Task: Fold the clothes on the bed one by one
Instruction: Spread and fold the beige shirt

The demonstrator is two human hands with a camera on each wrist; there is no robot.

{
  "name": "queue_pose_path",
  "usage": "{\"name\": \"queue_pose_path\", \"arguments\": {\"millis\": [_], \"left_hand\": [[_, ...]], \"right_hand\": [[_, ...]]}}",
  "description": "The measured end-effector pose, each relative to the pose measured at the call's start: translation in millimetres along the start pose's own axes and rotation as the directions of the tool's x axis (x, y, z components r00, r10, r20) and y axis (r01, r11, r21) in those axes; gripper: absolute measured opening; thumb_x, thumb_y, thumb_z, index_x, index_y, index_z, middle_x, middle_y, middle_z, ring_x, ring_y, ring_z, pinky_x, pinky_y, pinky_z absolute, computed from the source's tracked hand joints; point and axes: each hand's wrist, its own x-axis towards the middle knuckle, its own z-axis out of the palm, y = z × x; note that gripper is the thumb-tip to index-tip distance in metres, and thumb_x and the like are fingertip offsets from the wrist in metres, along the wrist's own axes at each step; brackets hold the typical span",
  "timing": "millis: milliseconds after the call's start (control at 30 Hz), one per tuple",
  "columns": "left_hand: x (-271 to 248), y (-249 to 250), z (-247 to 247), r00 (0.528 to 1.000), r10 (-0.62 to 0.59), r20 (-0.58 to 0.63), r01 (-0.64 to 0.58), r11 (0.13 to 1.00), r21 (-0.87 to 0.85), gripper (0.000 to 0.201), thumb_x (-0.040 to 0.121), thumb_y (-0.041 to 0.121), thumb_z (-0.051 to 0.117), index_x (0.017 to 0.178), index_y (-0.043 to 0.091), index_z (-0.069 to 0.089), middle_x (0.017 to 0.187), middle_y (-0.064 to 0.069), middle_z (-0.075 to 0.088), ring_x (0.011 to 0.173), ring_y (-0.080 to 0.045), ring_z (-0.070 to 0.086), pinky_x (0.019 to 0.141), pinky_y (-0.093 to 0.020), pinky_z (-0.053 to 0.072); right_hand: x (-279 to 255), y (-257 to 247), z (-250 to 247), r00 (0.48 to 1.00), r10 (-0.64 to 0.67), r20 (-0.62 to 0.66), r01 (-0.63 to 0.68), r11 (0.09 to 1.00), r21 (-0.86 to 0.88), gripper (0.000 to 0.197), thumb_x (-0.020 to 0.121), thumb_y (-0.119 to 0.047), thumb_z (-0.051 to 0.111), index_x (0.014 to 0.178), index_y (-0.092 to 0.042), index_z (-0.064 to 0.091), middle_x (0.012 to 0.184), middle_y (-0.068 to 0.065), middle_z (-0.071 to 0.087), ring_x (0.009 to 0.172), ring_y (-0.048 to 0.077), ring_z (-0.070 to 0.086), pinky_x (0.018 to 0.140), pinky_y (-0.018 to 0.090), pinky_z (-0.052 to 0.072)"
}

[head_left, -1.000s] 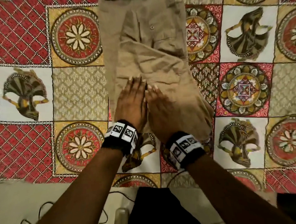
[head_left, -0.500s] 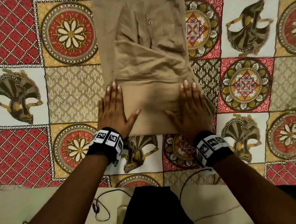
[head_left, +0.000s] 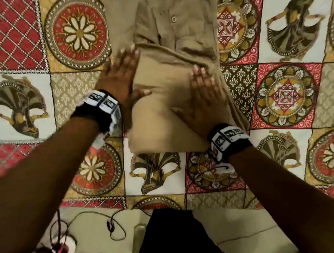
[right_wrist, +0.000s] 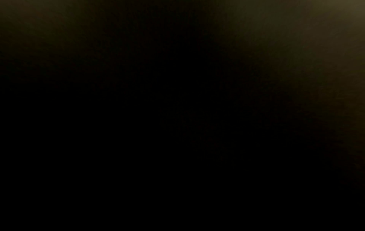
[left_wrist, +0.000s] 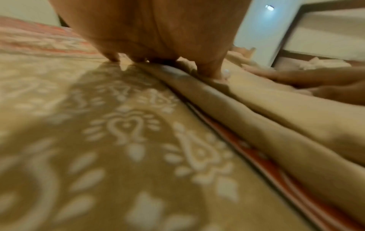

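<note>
left hand lying flat, squaring the khaki trousers' fold edge | right hand pressing flat, pinning the fold

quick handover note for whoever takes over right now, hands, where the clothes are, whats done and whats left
Left hand: open, flat, at the left edge of the tan garment, thumb on the cloth and fingertips near the fold line.
Right hand: open, palm down on the folded part, right side. Its wrist view is dark, so it adds nothing.
Garment: lies on the patterned bedspread, near end folded up over the middle; the buttoned far part is still unfolded.
Done: one fold, now being pressed flat.
Left: likely one more fold to finish this piece. No other clothes are in view.
</note>
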Motion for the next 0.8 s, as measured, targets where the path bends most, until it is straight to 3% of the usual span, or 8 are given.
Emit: {"name": "queue_pose_path", "arguments": {"millis": [167, 233, 300, 400, 467, 533, 667, 800], "left_hand": [[-31, -19, -2, 0.985, -0.164, -0.048, 0.158, 0.982, -0.103, 0.091, 0.093, 0.062, 0.036, 0.158, 0.007, 0.005, 0.165, -0.017, 0.005, 0.152, -0.037, 0.005, 0.124, -0.046, 0.01], [-60, -5, -8, 0.978, -0.168, -0.127, 0.152, 0.98, -0.126, 0.078, 0.095, 0.043, 0.038, 0.157, 0.002, 0.014, 0.163, -0.023, 0.009, 0.151, -0.04, 0.007, 0.124, -0.047, 0.013], [-93, 23, -7, 0.979, -0.096, -0.179, 0.063, 0.981, -0.182, 0.07, 0.089, 0.025, 0.036, 0.155, 0.005, 0.022, 0.162, -0.024, 0.014, 0.15, -0.04, 0.013, 0.121, -0.052, 0.019], [-141, 76, 14, 0.995, 0.092, -0.046, -0.098, 0.982, -0.159, 0.083, 0.079, 0.028, 0.031, 0.159, 0.018, 0.01, 0.165, -0.015, 0.007, 0.152, -0.03, 0.003, 0.123, -0.048, 0.012], [-162, 100, 43, 0.992, 0.098, 0.085, -0.091, 0.992, -0.088, 0.091, 0.079, 0.033, 0.045, 0.16, 0.019, 0.004, 0.167, -0.008, -0.002, 0.153, -0.025, -0.006, 0.124, -0.045, 0.006], [-170, 111, 63, 0.996, 0.04, 0.084, -0.034, 0.997, -0.074, 0.092, 0.082, 0.031, 0.053, 0.159, 0.014, 0.007, 0.167, -0.008, -0.001, 0.154, -0.025, -0.004, 0.124, -0.044, 0.007], [-156, 105, 68, 0.995, -0.102, -0.009, 0.101, 0.987, -0.123, 0.081, 0.079, 0.019, 0.027, 0.158, 0.012, 0.014, 0.166, -0.01, 0.007, 0.153, -0.026, 0.006, 0.123, -0.041, 0.005], [-148, 96, 73, 0.994, -0.099, 0.048, 0.104, 0.99, -0.099, 0.096, 0.075, -0.014, 0.054, 0.158, 0.012, 0.012, 0.164, -0.006, -0.002, 0.152, -0.026, 0.002, 0.123, -0.039, 0.003]], "right_hand": [[-15, 8, -16, 0.972, 0.234, -0.005, -0.233, 0.97, 0.07, 0.102, 0.093, -0.077, 0.04, 0.158, 0.0, 0.019, 0.166, 0.021, 0.015, 0.155, 0.035, 0.011, 0.125, 0.055, 0.008], [-39, 16, -22, 0.987, 0.16, -0.031, -0.159, 0.987, 0.033, 0.093, 0.098, -0.066, 0.042, 0.157, 0.003, 0.021, 0.164, 0.025, 0.017, 0.154, 0.039, 0.012, 0.126, 0.05, 0.005], [-73, 17, -22, 0.998, -0.047, -0.049, 0.046, 0.999, -0.016, 0.077, 0.102, -0.053, 0.039, 0.155, 0.002, 0.029, 0.162, 0.025, 0.023, 0.152, 0.039, 0.02, 0.127, 0.047, 0.007], [-124, 9, -10, 0.955, -0.292, -0.061, 0.294, 0.955, 0.033, 0.058, 0.099, -0.028, 0.044, 0.149, 0.0, 0.044, 0.16, 0.02, 0.035, 0.15, 0.034, 0.029, 0.125, 0.05, 0.017], [-142, 6, -6, 0.953, -0.302, -0.029, 0.303, 0.953, 0.031, 0.058, 0.095, -0.022, 0.045, 0.149, -0.002, 0.045, 0.16, 0.014, 0.036, 0.151, 0.031, 0.029, 0.121, 0.055, 0.026], [-146, 12, -4, 0.969, -0.247, 0.003, 0.247, 0.969, -0.001, 0.062, 0.093, -0.026, 0.045, 0.151, -0.005, 0.043, 0.161, 0.011, 0.035, 0.152, 0.029, 0.028, 0.12, 0.058, 0.025], [-122, 29, -3, 0.987, -0.149, 0.053, 0.152, 0.987, -0.059, 0.064, 0.095, -0.032, 0.043, 0.154, -0.007, 0.039, 0.162, 0.01, 0.034, 0.15, 0.034, 0.03, 0.12, 0.057, 0.021], [-108, 32, -15, 0.959, -0.176, 0.222, 0.163, 0.984, 0.078, 0.073, 0.092, -0.043, 0.024, 0.152, -0.006, 0.042, 0.158, 0.015, 0.039, 0.147, 0.041, 0.034, 0.119, 0.059, 0.027]]}}
